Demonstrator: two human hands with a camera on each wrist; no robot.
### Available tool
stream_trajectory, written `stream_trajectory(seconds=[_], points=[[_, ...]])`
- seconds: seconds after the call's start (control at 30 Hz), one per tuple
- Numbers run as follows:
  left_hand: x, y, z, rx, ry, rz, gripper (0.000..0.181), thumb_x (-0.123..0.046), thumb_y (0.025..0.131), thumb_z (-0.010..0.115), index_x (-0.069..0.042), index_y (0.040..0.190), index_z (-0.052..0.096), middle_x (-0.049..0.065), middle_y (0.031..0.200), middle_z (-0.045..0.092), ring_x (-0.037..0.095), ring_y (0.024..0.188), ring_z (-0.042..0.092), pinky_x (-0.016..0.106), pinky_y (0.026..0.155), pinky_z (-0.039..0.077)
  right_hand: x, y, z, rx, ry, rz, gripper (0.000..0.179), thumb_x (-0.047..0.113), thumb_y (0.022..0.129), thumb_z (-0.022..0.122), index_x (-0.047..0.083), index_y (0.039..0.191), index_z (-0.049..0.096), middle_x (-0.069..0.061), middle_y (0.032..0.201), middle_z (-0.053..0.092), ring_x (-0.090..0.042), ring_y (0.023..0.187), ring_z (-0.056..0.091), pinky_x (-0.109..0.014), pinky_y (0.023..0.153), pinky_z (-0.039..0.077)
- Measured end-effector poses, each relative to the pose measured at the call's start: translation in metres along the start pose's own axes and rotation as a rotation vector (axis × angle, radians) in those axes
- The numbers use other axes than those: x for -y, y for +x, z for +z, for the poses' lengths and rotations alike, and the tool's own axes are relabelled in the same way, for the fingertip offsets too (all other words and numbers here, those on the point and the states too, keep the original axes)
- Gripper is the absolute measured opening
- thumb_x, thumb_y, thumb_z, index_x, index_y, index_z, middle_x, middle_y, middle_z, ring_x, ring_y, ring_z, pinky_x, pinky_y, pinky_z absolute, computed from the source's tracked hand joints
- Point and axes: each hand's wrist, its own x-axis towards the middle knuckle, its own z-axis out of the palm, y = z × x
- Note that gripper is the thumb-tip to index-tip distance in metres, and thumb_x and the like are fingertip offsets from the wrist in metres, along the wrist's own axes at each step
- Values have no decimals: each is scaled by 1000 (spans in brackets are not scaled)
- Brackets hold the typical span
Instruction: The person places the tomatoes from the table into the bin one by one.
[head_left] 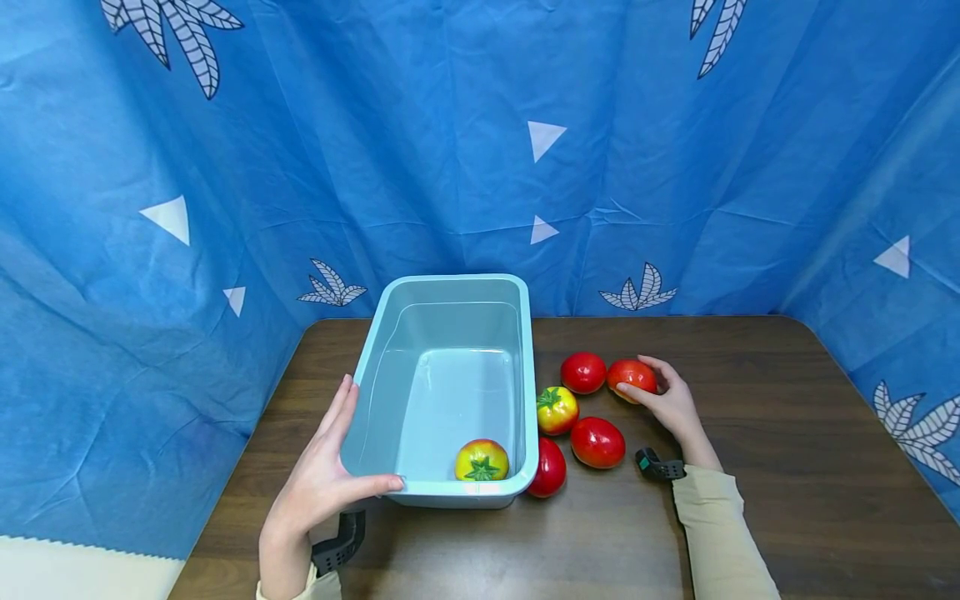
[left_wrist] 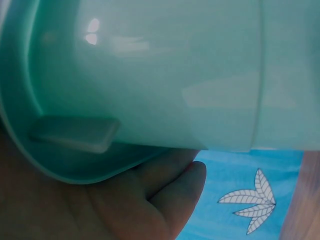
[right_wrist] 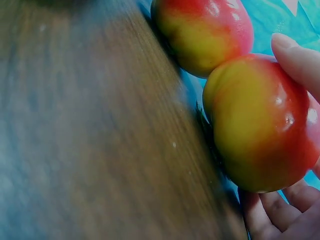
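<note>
Head view: the held tomato point(head_left: 632, 379) is sitting to the right of the blue tub point(head_left: 453, 280), which is serving as the landmark, both being on the worktop point(head_left: 787, 442). The right hand point(head_left: 677, 410) is gripping this tomato, its fingers parting about as far as the fruit is wide, thumb pressing the near side and another finger curving over the far one. At the tub's near-left corner, the left hand point(head_left: 318, 482) is spreading wide, thumb lying along the near rim and straight fingers bracing the left wall. Between held tomato and tub, four loose tomatoes are clustering, including a yellow-red tomato point(head_left: 557, 410) right beside the tub wall; a yellow tomato point(head_left: 482, 461) is lying inside, toward the tub's near-right corner. Handling estimate: the glossy, moulded-looking skin is suggesting an imitation fruit, probably light, stiff and hardly fragile, but slippery and prone to rolling. Best hold is probably falling across its widest girth, opposed fingers wrapping slightly below the middle. Right-wrist view: its tub-side neighbour is apparently touching it, thus crowding finger room there; cannot tell whether its underside is bearing on the worktop.
</note>
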Motion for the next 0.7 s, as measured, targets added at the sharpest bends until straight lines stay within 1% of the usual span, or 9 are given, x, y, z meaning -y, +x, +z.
stream_trajectory(seconds=[0.37, 0.47, 0.6, 0.67, 0.7], points=[[-2, 0, -1, 3, -4, -18, 120, -33, 60, 88, -13, 151, 13, -6, 157, 1, 32, 139, 15, 66, 99, 26, 15, -5, -4, -4, 18, 8, 72, 38, 85, 69, 11, 142, 36, -21, 141, 35, -40, 122, 36, -50, 93, 42], [-1, 0, -1, 4, -4, -18, 120, -33, 60, 88, -12, 151, 13, -6, 157, 1, 32, 139, 15, 65, 99, 26, 20, -7, -5, 3, 17, -5, 71, 36, 85, 69, 11, 143, 36, -20, 141, 35, -40, 122, 36, -48, 92, 43], [-1, 0, -1, 5, -3, -21, 120, -33, 60, 88, -12, 151, 13, -7, 157, 1, 32, 140, 15, 65, 99, 26, 27, -9, -6, 9, 28, -34, 69, 31, 86, 69, 12, 143, 35, -20, 143, 34, -40, 123, 36, -49, 92, 43], [-1, 0, -1, 4, -2, -21, 120, -33, 60, 88, -12, 151, 13, -6, 157, 1, 32, 140, 15, 65, 99, 26, 31, -11, -7, 8, 36, -49, 68, 29, 86, 69, 12, 143, 35, -19, 143, 35, -40, 123, 37, -45, 91, 44], [-1, 0, -1, 4, 0, -21, 120, -33, 60, 88, -11, 151, 13, -6, 157, 1, 32, 140, 15, 65, 99, 26, 33, -12, -7, 5, 37, -55, 68, 28, 86, 69, 12, 143, 36, -19, 142, 35, -39, 123, 37, -40, 90, 45]])
